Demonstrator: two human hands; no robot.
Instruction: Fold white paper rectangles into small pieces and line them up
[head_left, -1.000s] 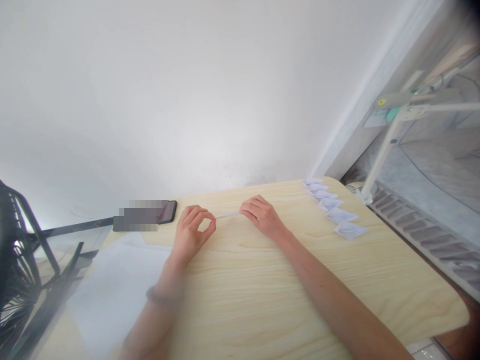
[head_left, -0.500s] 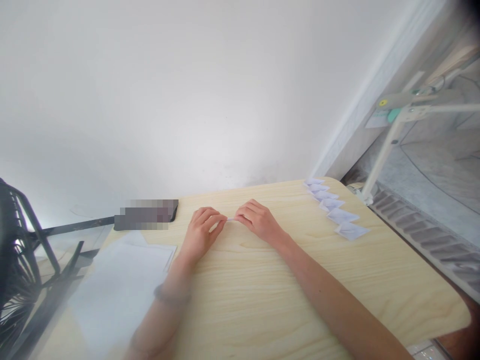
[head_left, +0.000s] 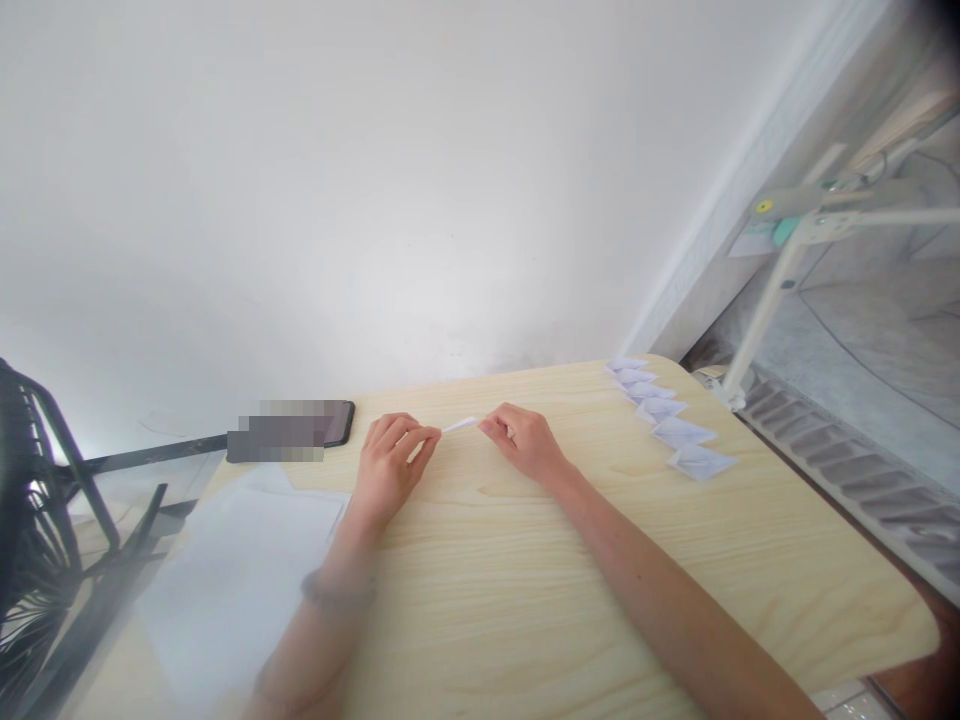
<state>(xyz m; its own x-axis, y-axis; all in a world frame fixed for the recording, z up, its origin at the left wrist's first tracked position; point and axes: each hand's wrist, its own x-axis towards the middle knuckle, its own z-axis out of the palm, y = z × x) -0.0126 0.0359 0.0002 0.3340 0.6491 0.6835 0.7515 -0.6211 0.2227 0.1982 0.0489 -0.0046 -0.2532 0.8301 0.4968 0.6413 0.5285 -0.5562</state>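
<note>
A small, narrow piece of folded white paper [head_left: 459,425] spans the gap between my hands, just above the wooden table [head_left: 510,580]. My left hand [head_left: 391,462] pinches its left end between thumb and fingers. At the right end, my right hand [head_left: 523,442] grips it with thumb and index finger. Several folded white paper shapes [head_left: 701,460] stand in a slanting row to the right of my right hand. Left of my left forearm lies a stack of white paper sheets [head_left: 232,580].
A dark phone [head_left: 341,425], partly pixelated, lies at the table's back left. Behind the table rises a white wall [head_left: 420,200]. A black metal rack [head_left: 67,470] stands at the left, and a white metal frame [head_left: 772,300] is beyond the right edge.
My hands have moved slightly apart, the left one shifting left. More of the folded paper shows between them, now tilted up toward the right.
</note>
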